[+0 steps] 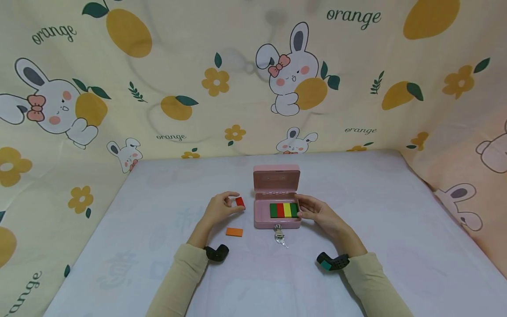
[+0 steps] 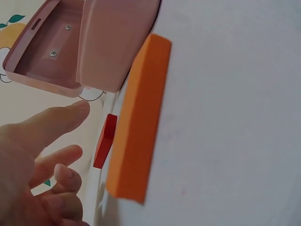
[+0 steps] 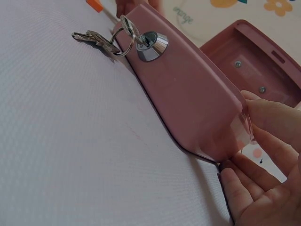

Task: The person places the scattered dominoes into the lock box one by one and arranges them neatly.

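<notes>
A pink metal cash box [image 1: 277,223] lies with its lid [image 1: 276,180] raised, coloured blocks side by side in it: green, red, yellow and green. My right hand [image 1: 322,215] grips the box's right end, its thumb at the rim and fingers along the outer wall [image 3: 218,136]. Left of the box, my left hand [image 1: 219,207] is around a small red block [image 1: 240,201], thumb and fingers spread. In the left wrist view the red block [image 2: 106,141] shows a little ahead of the fingertips. Closer to me, an orange block [image 1: 234,232] lies on the table.
Keys [image 3: 96,41] hang on a ring from the lock [image 3: 153,46] at the box's front. White cloth covers the table [image 1: 158,264]. A curtain [image 1: 237,39] printed with rabbits and oranges rises behind and at both sides.
</notes>
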`<control>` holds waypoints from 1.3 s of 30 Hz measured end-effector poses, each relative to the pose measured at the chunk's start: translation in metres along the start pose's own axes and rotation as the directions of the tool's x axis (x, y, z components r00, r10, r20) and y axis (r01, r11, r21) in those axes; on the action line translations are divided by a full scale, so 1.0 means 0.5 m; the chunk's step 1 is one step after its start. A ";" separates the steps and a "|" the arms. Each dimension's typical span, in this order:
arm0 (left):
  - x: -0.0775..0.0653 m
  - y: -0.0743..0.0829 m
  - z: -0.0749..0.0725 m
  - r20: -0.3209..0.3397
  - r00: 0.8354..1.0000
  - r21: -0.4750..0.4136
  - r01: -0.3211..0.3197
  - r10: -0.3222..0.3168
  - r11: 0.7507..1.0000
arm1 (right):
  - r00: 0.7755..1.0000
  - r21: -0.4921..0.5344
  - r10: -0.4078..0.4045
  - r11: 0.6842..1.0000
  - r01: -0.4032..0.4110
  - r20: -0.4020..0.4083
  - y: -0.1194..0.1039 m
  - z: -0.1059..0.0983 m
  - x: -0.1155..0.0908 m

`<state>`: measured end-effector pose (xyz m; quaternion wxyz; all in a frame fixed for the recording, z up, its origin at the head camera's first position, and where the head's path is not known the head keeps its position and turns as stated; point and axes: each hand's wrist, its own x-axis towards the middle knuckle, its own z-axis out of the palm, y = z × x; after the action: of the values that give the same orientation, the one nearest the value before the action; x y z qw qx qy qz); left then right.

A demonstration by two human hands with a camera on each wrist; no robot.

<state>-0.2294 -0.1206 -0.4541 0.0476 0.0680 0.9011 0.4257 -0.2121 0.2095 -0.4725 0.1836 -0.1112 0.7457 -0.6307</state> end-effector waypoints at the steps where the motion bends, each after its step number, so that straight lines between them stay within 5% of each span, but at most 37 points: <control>1: 0.001 -0.002 0.000 0.002 1.000 0.003 0.000 0.000 1.000 | 1.000 0.002 -0.002 1.000 0.002 0.000 0.000 0.000 0.000; 24: 0.007 -0.004 0.003 0.055 0.994 0.097 0.084 -0.090 0.992 | 1.000 -0.012 0.006 1.000 -0.006 0.004 0.001 -0.001 -0.001; 39: 0.008 -0.007 0.004 0.049 0.994 0.119 0.087 -0.093 0.989 | 1.000 -0.022 0.010 1.000 -0.010 -0.003 -0.002 0.001 -0.001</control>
<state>-0.2334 -0.1209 -0.4582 0.0873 0.0416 0.9250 0.3675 -0.2114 0.2091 -0.4713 0.1845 -0.1086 0.7533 -0.6219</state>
